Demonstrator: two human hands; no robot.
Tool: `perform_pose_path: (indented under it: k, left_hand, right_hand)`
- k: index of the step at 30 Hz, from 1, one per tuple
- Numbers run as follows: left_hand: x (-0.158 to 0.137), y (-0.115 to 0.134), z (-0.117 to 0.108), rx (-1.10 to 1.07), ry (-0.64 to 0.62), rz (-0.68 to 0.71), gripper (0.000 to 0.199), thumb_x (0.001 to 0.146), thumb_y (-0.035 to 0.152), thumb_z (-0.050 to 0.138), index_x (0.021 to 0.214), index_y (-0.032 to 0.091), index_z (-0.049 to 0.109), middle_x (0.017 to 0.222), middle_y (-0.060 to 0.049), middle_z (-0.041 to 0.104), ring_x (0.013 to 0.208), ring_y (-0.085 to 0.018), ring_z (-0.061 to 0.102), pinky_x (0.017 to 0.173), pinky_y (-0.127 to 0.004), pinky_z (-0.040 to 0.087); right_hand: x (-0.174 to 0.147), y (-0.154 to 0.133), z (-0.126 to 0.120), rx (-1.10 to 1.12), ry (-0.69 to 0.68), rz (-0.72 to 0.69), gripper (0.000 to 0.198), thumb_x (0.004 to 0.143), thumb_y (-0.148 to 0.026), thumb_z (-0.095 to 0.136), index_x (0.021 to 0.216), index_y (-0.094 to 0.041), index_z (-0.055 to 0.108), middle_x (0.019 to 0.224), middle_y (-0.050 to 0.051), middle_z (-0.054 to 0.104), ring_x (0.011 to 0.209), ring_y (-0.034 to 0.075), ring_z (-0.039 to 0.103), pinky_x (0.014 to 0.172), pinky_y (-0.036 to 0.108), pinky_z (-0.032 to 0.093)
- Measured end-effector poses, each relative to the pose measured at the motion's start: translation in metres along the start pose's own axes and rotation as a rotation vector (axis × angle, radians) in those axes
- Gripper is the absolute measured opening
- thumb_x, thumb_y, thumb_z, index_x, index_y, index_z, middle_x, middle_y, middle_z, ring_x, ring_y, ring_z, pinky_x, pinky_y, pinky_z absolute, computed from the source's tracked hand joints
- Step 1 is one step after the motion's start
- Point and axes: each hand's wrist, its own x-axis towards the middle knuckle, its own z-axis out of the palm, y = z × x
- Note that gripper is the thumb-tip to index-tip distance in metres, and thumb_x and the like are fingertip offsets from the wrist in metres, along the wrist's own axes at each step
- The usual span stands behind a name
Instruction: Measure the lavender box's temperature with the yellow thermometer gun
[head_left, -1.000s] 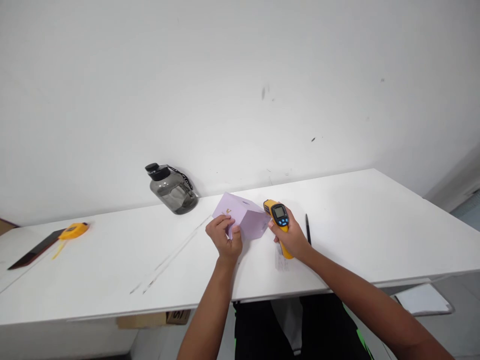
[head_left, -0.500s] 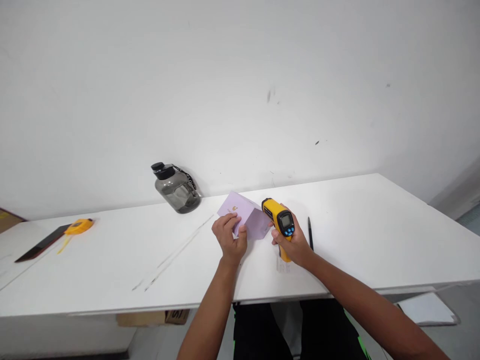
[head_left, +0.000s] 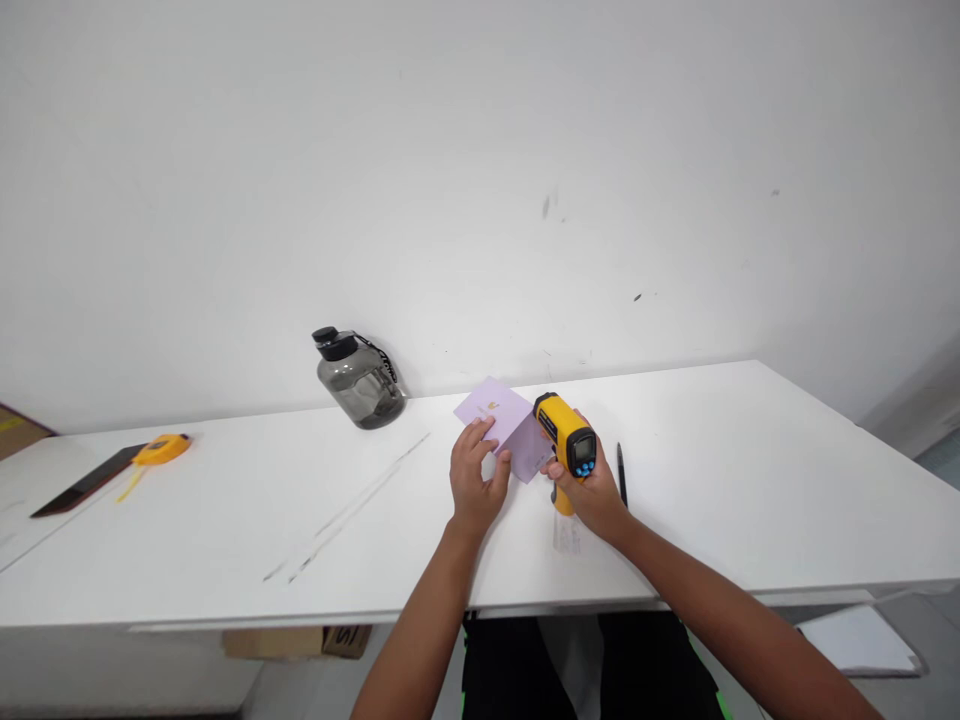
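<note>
A light purple folded card (head_left: 496, 404) bears a small gold mark; two of its faces meet at a crease, and I cannot tell if it is a box. My left hand (head_left: 478, 477) grips its near left side, fingers on the marked face and thumb near the crease. In my right hand (head_left: 592, 492) is a yellow and black infrared thermometer (head_left: 564, 428), held by its handle. Its front end points away from me, close to the card's right edge, and its small screen and blue buttons face me. A black pen (head_left: 621, 475) lies just right of that hand.
On the white table (head_left: 360, 560), a grey transparent water bottle (head_left: 360, 385) with a black lid stands by the wall. Far left are a yellow tape measure (head_left: 161, 449) and a dark flat piece (head_left: 90, 480). Cardboard (head_left: 274, 642) lies below the table.
The card has shifted right and turned a little in my left hand. My right hand has moved slightly right with the thermometer, whose front now points more directly away. The view has shifted slightly.
</note>
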Motion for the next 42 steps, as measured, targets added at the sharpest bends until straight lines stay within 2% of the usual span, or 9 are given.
perform_pose_path:
  k: [4, 9, 14, 16, 25, 33, 42]
  left_hand:
    - [-0.001, 0.001, 0.001, -0.014, -0.017, -0.019, 0.021, 0.091, 0.018, 0.058, 0.109, 0.022, 0.049, 0.126, -0.015, 0.065, 0.131, -0.026, 0.055, 0.1, -0.053, 0.052]
    - [-0.003, 0.001, 0.003, -0.006, -0.033, -0.005, 0.027, 0.09, 0.02, 0.059, 0.115, 0.021, 0.05, 0.129, -0.016, 0.059, 0.131, -0.027, 0.054, 0.1, -0.051, 0.053]
    - [-0.004, 0.001, 0.004, 0.054, -0.044, -0.002, 0.033, 0.088, 0.02, 0.06, 0.12, 0.021, 0.052, 0.129, -0.016, 0.053, 0.129, -0.028, 0.052, 0.1, -0.05, 0.052]
    - [-0.004, 0.001, 0.005, 0.057, -0.064, 0.006, 0.035, 0.088, 0.019, 0.06, 0.123, 0.02, 0.053, 0.13, -0.016, 0.052, 0.129, -0.028, 0.051, 0.101, -0.051, 0.051]
    - [-0.003, 0.002, 0.006, 0.073, -0.164, 0.006, 0.047, 0.089, 0.017, 0.058, 0.134, 0.019, 0.048, 0.135, -0.017, 0.053, 0.127, -0.025, 0.053, 0.101, -0.044, 0.05]
    - [-0.004, 0.003, 0.007, 0.073, -0.191, -0.017, 0.049, 0.088, 0.018, 0.059, 0.136, 0.019, 0.046, 0.138, -0.017, 0.051, 0.129, -0.026, 0.051, 0.103, -0.044, 0.049]
    - [-0.004, 0.003, 0.008, 0.073, -0.192, -0.028, 0.05, 0.089, 0.018, 0.059, 0.136, 0.019, 0.045, 0.138, -0.017, 0.05, 0.129, -0.026, 0.05, 0.103, -0.045, 0.049]
  right_hand:
    - [-0.001, -0.001, 0.001, 0.0, -0.003, 0.01, 0.085, 0.08, -0.047, 0.074, 0.149, -0.027, 0.028, 0.097, 0.005, 0.068, 0.084, 0.02, 0.066, 0.075, 0.036, 0.056]
    - [0.0, -0.007, 0.001, -0.035, -0.005, 0.029, 0.082, 0.077, -0.048, 0.076, 0.143, -0.025, 0.033, 0.09, 0.004, 0.069, 0.077, 0.021, 0.066, 0.062, 0.032, 0.055]
    - [0.001, -0.009, -0.001, -0.052, -0.027, 0.01, 0.068, 0.08, -0.046, 0.073, 0.137, -0.026, 0.041, 0.113, 0.009, 0.069, 0.081, 0.019, 0.067, 0.071, 0.034, 0.057]
    - [0.0, -0.01, -0.002, -0.043, -0.045, 0.007, 0.063, 0.081, -0.046, 0.072, 0.133, -0.024, 0.044, 0.116, 0.011, 0.069, 0.081, 0.019, 0.068, 0.074, 0.035, 0.057]
    - [-0.003, -0.012, -0.001, -0.073, -0.183, -0.034, 0.055, 0.085, -0.04, 0.069, 0.13, -0.023, 0.044, 0.108, 0.01, 0.068, 0.089, 0.022, 0.066, 0.074, 0.035, 0.056]
    - [-0.002, -0.011, 0.0, -0.025, -0.186, 0.007, 0.052, 0.085, -0.041, 0.068, 0.127, -0.022, 0.044, 0.1, 0.007, 0.065, 0.076, 0.017, 0.062, 0.064, 0.031, 0.053]
    - [-0.002, -0.012, 0.001, 0.02, -0.201, 0.002, 0.051, 0.085, -0.041, 0.069, 0.125, -0.023, 0.044, 0.097, 0.004, 0.062, 0.071, 0.013, 0.058, 0.064, 0.03, 0.051]
